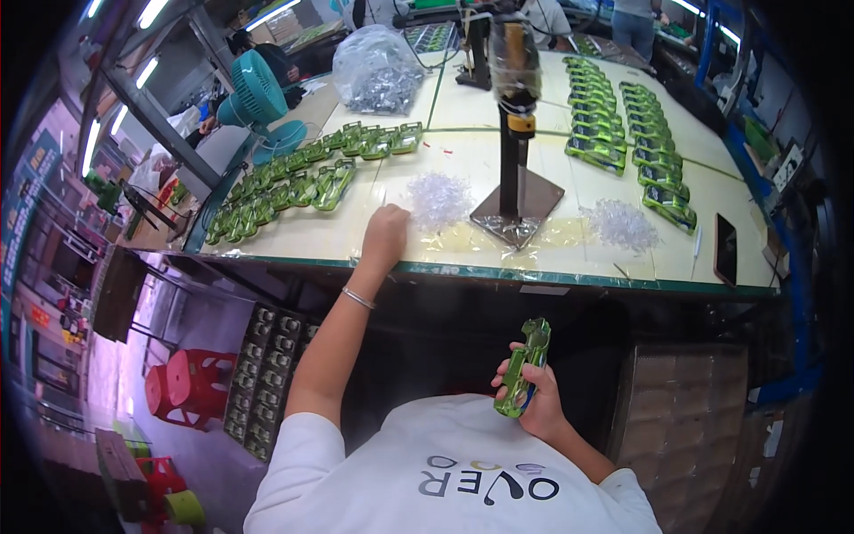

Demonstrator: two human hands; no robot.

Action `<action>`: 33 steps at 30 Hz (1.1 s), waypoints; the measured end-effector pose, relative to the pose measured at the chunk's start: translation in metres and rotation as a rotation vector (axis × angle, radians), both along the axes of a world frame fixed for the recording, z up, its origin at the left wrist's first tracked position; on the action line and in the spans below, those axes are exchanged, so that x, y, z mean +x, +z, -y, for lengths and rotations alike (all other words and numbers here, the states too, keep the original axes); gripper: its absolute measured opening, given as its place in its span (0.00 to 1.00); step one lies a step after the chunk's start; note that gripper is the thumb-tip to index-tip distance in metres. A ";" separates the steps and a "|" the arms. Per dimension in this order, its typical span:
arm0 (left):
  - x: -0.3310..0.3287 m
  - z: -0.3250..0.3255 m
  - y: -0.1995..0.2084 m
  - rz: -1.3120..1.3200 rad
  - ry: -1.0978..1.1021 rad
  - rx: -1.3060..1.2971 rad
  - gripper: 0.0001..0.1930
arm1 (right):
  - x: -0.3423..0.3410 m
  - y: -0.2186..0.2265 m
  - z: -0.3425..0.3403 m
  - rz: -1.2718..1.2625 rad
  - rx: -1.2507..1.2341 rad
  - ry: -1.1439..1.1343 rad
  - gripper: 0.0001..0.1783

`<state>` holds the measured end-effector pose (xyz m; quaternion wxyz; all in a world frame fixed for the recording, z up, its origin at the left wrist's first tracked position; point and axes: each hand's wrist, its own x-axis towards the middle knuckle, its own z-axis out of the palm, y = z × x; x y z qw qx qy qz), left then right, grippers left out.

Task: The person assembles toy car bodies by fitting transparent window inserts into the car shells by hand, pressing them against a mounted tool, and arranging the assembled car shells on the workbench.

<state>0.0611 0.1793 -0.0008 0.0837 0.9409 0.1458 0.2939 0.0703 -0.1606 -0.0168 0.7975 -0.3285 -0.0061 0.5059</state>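
In my right hand, close to my body and below the table edge, is a shiny green toy car body shell, held upright with my fingers wrapped round it. My left hand rests on the table near its front edge, fingers curled closed; whatever may be in them is hidden. Just to the right of that hand lies a pile of small clear plastic pieces. A second pile of clear pieces lies farther right, beyond the base plate of a black upright machine.
Rows of green car shells stand at the left and right. A teal fan, a bag of grey parts and a phone are on the table. Red stools and a brown tray sit below.
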 end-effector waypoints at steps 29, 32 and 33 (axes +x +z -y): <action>0.028 -0.027 0.027 -0.207 0.113 0.100 0.06 | 0.058 -0.029 0.008 0.026 0.006 0.090 0.32; 0.027 -0.031 0.024 -0.278 -0.005 0.168 0.06 | 0.058 -0.024 0.011 0.112 -0.081 0.034 0.34; 0.027 -0.032 0.025 -0.273 -0.013 0.165 0.06 | 0.056 -0.025 0.012 0.109 -0.090 0.016 0.34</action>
